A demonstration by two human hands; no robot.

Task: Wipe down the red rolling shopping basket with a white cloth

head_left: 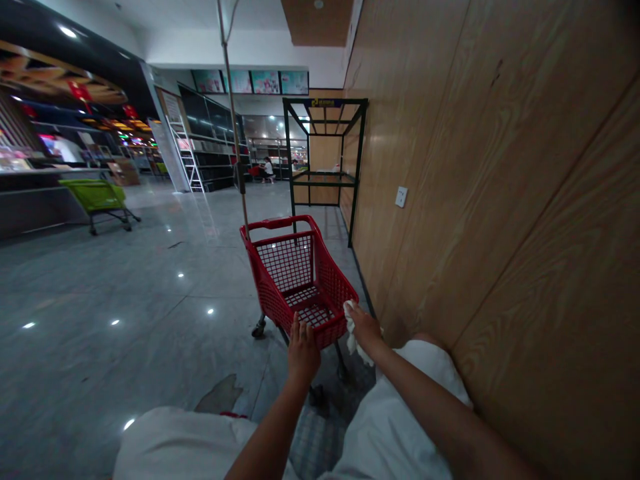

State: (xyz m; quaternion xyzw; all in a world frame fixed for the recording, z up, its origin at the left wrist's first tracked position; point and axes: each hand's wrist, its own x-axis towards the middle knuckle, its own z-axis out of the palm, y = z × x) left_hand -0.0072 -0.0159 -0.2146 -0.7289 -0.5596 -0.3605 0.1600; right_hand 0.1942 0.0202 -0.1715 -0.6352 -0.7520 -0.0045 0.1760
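A red plastic shopping cart [273, 293] with a grid-like basket stands in front of my knees. My left hand [303, 350] is at the basket's near edge, its fingers laid over the rim and holding it. In my right hand [366, 328] is a crumpled white cloth [352, 327], pressed against the near right corner of the basket. The fingers are closed on the cloth, and part of it hangs below the hand. Inside the cart only the bare grid floor and walls show.
A wood-grain wall [425, 253] with a socket [401, 197] runs close on my right. Beyond the cart stands a black metal frame [355, 180]. A thin pole [235, 127] rises by the cart's handle. A green cart [95, 195] stands at left, and people are farther back.
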